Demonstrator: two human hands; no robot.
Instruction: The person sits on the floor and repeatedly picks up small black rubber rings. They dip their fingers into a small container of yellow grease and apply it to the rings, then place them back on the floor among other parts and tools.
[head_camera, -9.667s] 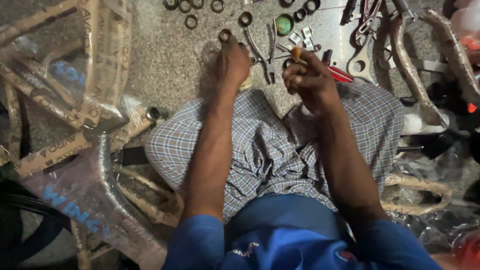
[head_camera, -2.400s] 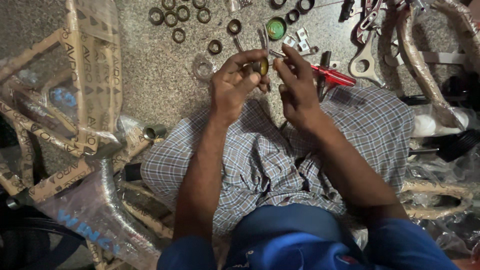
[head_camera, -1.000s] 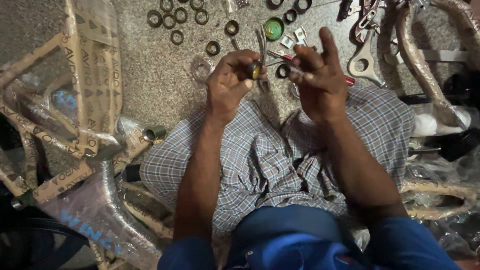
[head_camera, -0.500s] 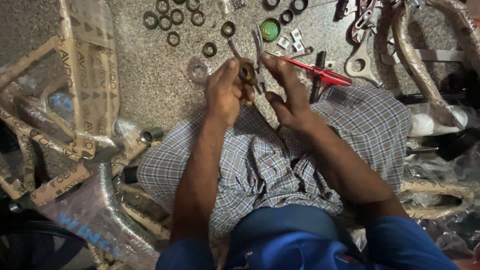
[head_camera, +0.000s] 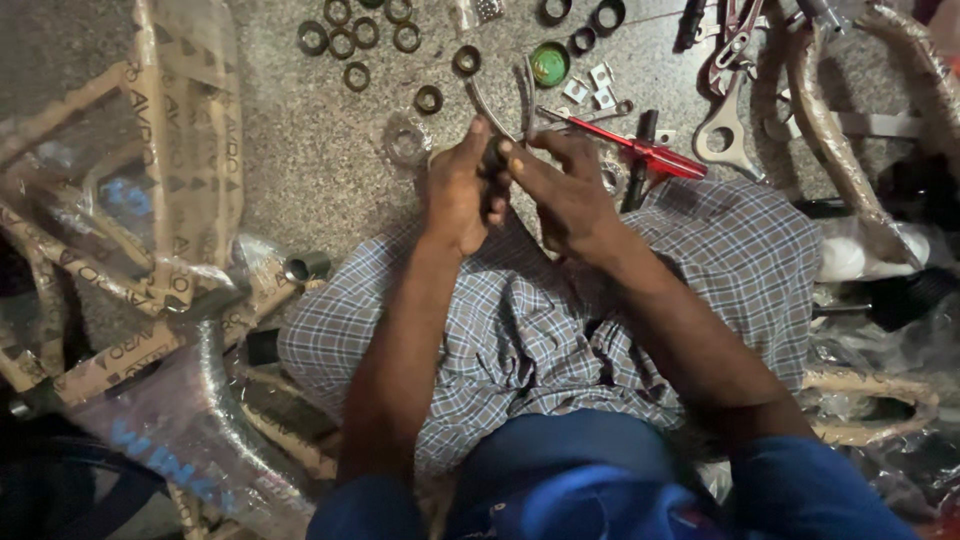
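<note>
- The wrapped bicycle frame (head_camera: 150, 250) lies at the left, crowding the floor.
- Left hand (head_camera: 458, 190) and right hand (head_camera: 560, 190) pinch closed on a small dark part (head_camera: 494, 158), over the lap.
- It could slip and roll among the far loose rings (head_camera: 345, 40).

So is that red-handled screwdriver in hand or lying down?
Lying down: the red-handled screwdriver rests on the floor, beyond the right hand.

bike repair/assembly workshop, work done on the floor (head_camera: 300, 170). wrapped bicycle frame (head_camera: 170, 250) at the left edge, rows of bearing rings (head_camera: 345, 40) along the top edge, red-handled screwdriver (head_camera: 640, 150), spanner (head_camera: 725, 130) and wrapped tubing (head_camera: 830, 130) toward the right.
</note>
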